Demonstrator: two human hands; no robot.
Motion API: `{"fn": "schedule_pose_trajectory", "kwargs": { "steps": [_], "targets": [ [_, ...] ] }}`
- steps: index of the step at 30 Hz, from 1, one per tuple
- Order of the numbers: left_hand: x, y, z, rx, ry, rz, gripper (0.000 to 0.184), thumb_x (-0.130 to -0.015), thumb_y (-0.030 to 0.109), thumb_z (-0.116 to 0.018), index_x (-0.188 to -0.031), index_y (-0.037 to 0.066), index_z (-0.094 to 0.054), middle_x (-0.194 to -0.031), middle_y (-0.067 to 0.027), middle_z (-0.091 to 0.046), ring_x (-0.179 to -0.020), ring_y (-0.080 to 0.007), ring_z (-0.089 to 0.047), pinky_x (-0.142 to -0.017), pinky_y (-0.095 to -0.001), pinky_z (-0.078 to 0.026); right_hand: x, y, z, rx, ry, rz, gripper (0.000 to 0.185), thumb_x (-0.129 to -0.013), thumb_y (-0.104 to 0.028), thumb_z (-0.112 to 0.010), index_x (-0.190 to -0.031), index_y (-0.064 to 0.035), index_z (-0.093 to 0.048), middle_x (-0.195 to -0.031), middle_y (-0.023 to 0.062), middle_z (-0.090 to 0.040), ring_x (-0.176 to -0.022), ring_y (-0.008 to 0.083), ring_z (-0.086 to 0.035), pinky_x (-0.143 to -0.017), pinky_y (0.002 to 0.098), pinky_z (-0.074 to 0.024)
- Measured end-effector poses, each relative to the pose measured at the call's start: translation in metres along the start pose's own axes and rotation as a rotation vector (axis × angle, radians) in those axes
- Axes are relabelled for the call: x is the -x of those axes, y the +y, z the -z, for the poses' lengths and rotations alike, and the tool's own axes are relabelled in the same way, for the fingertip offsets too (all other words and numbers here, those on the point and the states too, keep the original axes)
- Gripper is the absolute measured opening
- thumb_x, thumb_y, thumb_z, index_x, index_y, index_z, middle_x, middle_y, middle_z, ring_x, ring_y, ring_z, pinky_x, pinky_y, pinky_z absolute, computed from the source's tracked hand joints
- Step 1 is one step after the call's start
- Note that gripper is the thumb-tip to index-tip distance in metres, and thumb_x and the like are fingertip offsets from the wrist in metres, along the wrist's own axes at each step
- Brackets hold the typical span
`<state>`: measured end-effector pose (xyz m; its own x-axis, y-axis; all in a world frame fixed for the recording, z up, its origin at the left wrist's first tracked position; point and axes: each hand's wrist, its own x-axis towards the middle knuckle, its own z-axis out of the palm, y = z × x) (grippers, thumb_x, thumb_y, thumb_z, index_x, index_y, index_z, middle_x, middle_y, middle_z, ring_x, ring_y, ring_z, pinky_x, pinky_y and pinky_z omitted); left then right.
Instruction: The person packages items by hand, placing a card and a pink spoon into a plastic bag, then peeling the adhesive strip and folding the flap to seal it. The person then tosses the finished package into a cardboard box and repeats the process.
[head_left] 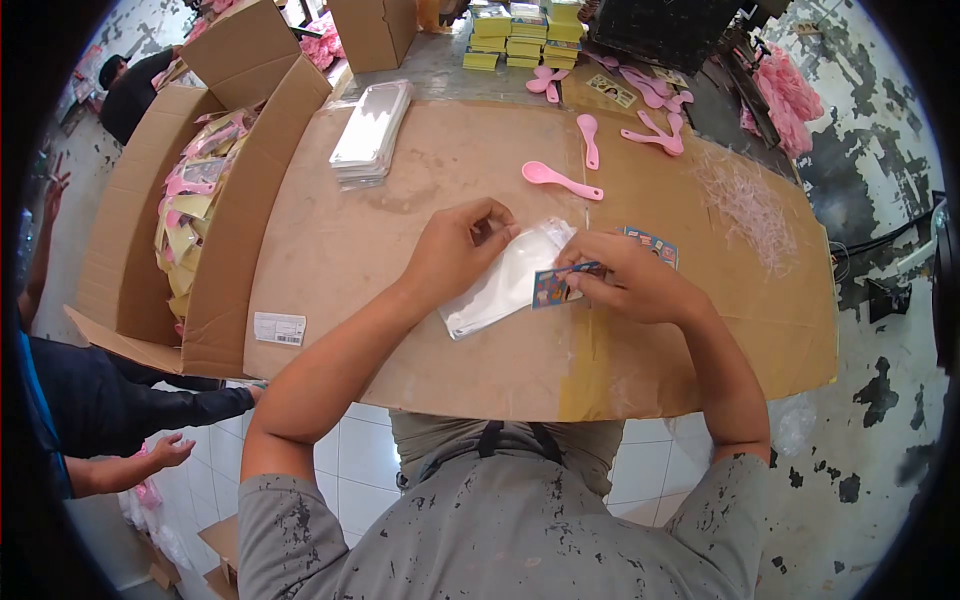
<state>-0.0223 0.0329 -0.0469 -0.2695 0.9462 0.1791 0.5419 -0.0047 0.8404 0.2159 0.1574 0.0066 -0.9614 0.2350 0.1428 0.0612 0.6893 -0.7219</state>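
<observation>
A clear plastic bag (500, 288) lies slanted on the cardboard-covered table in front of me. My left hand (455, 250) is closed in a pinch at the bag's upper left edge, thumb against fingers. Between the fingers and thumb of my right hand (640, 278) is a small blue printed card (553, 287), tilted over the bag's right side. Another blue printed card (652, 245) shows partly behind the right hand. Beyond the hands lie a pink spoon (562, 181) and a second pink spoon (589, 141).
A stack of clear bags (372, 130) lies at the far left. Farther back are yellow-edged card stacks (510, 35) and several pink spoons (660, 135). Plastic shreds (750, 210) spread at right. An open carton (215, 270) of packed items stands left, near another person's hand (172, 452).
</observation>
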Motion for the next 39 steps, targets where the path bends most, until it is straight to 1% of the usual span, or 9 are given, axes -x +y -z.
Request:
{"fn": "schedule_pose_trajectory", "kwargs": {
  "steps": [2,3,6,9,11,17,26,32,39],
  "targets": [
    [-0.005,-0.015,-0.003,0.296,0.077,-0.029,0.015,-0.098,0.012,-0.07,-0.107,0.001,-0.068,-0.095,-0.0084,-0.076,-0.078,-0.0121,-0.067,-0.075,-0.0277,-0.053,-0.005,0.015,-0.006,0.161,-0.01,-0.069,0.018,-0.094,-0.01,-0.071,-0.108,-0.0011,-0.066,-0.099,0.0099,-0.071,-0.087,0.0247,-0.067,-0.083,0.0363,-0.0541],
    [-0.008,-0.015,0.0,0.444,0.12,-0.043,0.016,-0.1,0.012,-0.069,-0.11,0.0,-0.066,-0.098,-0.0086,-0.076,-0.082,-0.0116,-0.068,-0.078,-0.0267,-0.053,-0.006,0.015,-0.004,0.108,-0.009,-0.092,0.02,-0.093,-0.01,-0.071,-0.11,-0.0015,-0.066,-0.099,0.0101,-0.071,-0.087,0.0248,-0.068,-0.083,0.0364,-0.0541],
    [-0.009,-0.01,0.019,0.849,-0.036,0.085,0.023,-0.102,0.01,-0.065,-0.121,0.001,-0.058,-0.105,-0.015,-0.076,-0.092,-0.0187,-0.074,-0.084,-0.0307,-0.058,-0.004,0.018,0.0,0.005,0.037,-0.102,0.024,-0.092,-0.008,-0.072,-0.115,-0.002,-0.067,-0.099,0.0095,-0.071,-0.088,0.0217,-0.067,-0.082,0.0346,-0.0538],
    [-0.002,0.012,0.024,0.832,-0.098,0.196,0.031,-0.102,0.01,-0.065,-0.129,0.001,-0.052,-0.107,-0.0185,-0.076,-0.096,-0.0227,-0.076,-0.084,-0.0323,-0.06,-0.002,0.02,-0.003,-0.083,0.221,-0.08,0.026,-0.093,-0.004,-0.071,-0.119,-0.0013,-0.067,-0.1,0.0069,-0.071,-0.09,0.0137,-0.066,-0.082,0.0301,-0.0531],
    [0.001,0.017,0.018,0.797,-0.123,0.177,0.036,-0.101,0.009,-0.067,-0.132,0.002,-0.05,-0.106,-0.0177,-0.077,-0.094,-0.021,-0.076,-0.082,-0.03,-0.06,-0.003,0.012,-0.006,-0.272,0.39,-0.184,0.028,-0.095,-0.004,-0.071,-0.122,-0.0003,-0.067,-0.101,0.0056,-0.071,-0.091,0.0111,-0.066,-0.083,0.0283,-0.0531],
    [0.007,0.023,0.005,0.745,-0.17,0.137,0.042,-0.099,0.002,-0.07,-0.135,-0.002,-0.049,-0.104,-0.0169,-0.077,-0.097,-0.0157,-0.074,-0.081,-0.0267,-0.059,-0.004,0.015,-0.006,-0.407,0.585,-0.135,0.027,-0.097,-0.009,-0.074,-0.122,-0.0008,-0.069,-0.107,0.0052,-0.073,-0.096,0.0087,-0.066,-0.084,0.0268,-0.0544],
    [0.015,0.024,-0.005,0.756,-0.251,0.052,0.058,-0.093,-0.004,-0.074,-0.145,0.0,-0.048,-0.108,-0.0134,-0.075,-0.1,-0.0133,-0.072,-0.084,-0.0256,-0.057,-0.001,0.013,-0.003,-0.28,0.407,-0.043,0.023,-0.098,-0.009,-0.072,-0.119,-0.0013,-0.072,-0.111,0.0043,-0.07,-0.1,0.0097,-0.065,-0.088,0.0269,-0.0526],
    [0.018,0.034,-0.004,0.719,-0.248,0.031,0.064,-0.091,-0.007,-0.075,-0.148,0.0,-0.045,-0.108,-0.0129,-0.074,-0.102,-0.0154,-0.073,-0.086,-0.0267,-0.059,0.0,0.007,-0.004,-0.487,0.434,-0.097,0.022,-0.098,-0.008,-0.072,-0.119,-0.0027,-0.074,-0.11,0.0051,-0.067,-0.102,0.0114,-0.063,-0.089,0.0288,-0.0516],
    [0.017,0.031,-0.005,0.733,-0.243,-0.02,0.069,-0.091,-0.008,-0.074,-0.151,0.002,-0.041,-0.116,-0.0162,-0.073,-0.105,-0.017,-0.073,-0.09,-0.0289,-0.061,0.001,0.003,0.005,-0.129,0.155,-0.002,0.027,-0.093,-0.005,-0.074,-0.12,-0.0039,-0.075,-0.097,0.0038,-0.068,-0.099,0.012,-0.062,-0.081,0.0312,-0.0516]
  ]
}}
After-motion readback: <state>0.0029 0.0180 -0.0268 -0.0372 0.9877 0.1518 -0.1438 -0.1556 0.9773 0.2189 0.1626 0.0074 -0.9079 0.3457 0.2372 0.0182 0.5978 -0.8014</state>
